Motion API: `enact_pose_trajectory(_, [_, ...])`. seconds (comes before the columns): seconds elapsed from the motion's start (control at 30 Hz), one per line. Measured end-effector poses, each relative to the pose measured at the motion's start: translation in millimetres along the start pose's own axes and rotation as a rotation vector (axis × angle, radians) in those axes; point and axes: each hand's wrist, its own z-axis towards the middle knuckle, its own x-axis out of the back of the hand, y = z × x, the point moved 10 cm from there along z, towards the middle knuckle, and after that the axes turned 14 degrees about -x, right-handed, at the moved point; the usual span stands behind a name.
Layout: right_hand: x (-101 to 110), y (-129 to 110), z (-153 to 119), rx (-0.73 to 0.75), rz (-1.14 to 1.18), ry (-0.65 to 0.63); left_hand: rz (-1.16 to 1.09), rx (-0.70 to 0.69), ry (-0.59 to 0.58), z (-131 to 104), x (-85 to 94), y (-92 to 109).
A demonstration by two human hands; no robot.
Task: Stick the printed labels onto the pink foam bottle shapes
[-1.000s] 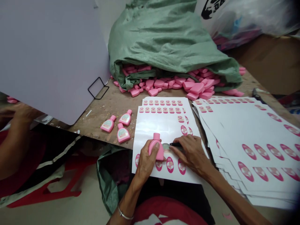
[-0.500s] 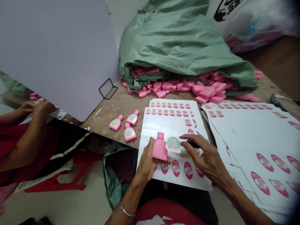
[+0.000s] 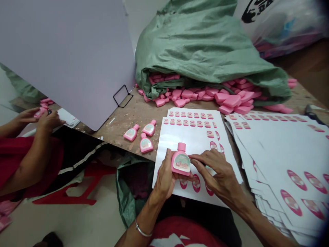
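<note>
My left hand (image 3: 164, 175) is wrapped round a small pink bottle (image 3: 181, 147), its cap pointing away from me. A green and cream label (image 3: 182, 161) with a baby picture lies over the bottle's front. At the label's right edge are the fingertips of my right hand (image 3: 216, 171), pinched on a slim dark tool (image 3: 202, 162) whose kind is mostly hidden. Beneath both hands is a white sticker sheet (image 3: 171, 137) with pink oval and small printed stickers. Three labelled pink bottles (image 3: 146, 143) lie left of the sheet.
Many plain pink bottles (image 3: 232, 101) spill from a green sack (image 3: 205, 51) at the back. More sticker sheets (image 3: 272, 147) are stacked right. A grey panel (image 3: 77, 61) with a black wire stand (image 3: 123, 96) stands left; beyond it a co-worker's hands (image 3: 43, 116) hold a pink bottle.
The label has moved left from beside the bottle onto its front, with my right hand following it. The camera view has shifted slightly.
</note>
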Motion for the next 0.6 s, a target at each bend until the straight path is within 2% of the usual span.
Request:
enact_pose_trajectory(0.33, [-0.8,1.5,0.2,0.000,-0.020,0.007,0.000,-0.035,-0.028,1.9,-0.2,2.8])
enact_pose_trajectory(0.6, [-0.2,-0.3,0.9,0.019,-0.030,0.028,0.005,-0.003,-0.040,2.6,-1.1,0.5])
